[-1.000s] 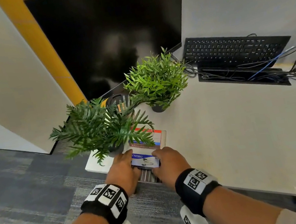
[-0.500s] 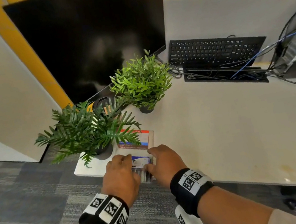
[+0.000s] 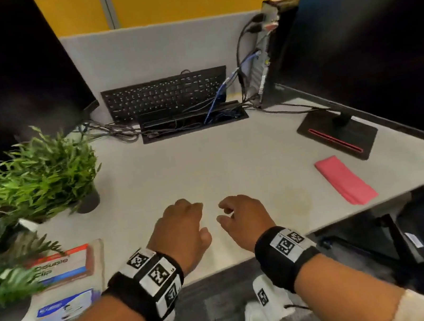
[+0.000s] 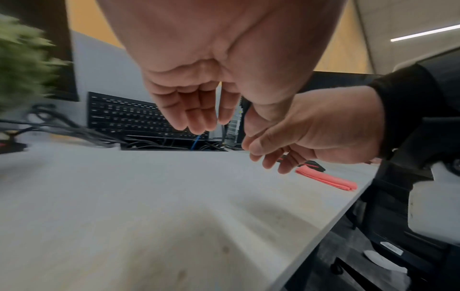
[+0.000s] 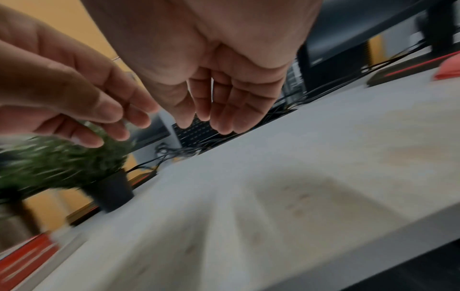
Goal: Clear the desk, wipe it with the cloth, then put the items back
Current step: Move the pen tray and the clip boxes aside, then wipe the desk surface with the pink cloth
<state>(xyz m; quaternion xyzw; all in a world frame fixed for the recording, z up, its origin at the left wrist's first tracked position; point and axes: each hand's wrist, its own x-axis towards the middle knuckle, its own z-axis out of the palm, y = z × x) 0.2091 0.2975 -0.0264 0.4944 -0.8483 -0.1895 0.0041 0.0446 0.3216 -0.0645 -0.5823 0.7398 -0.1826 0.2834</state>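
- Two plants [image 3: 40, 173] and two packs, a clip box [image 3: 63, 265] and a pen pack [image 3: 63, 315], are seen bunched at the left end of the desk [image 3: 233, 162].
- The left hand [image 3: 181, 230] is held over the bare middle, fingers loosely bent, nothing gripped.
- The right hand [image 3: 242, 219] is just beside it, also loose, nothing held.
- The pink cloth [image 3: 344, 181] is lying folded at the right, untouched.
- Clearing looks done; wiping and putting back are left.
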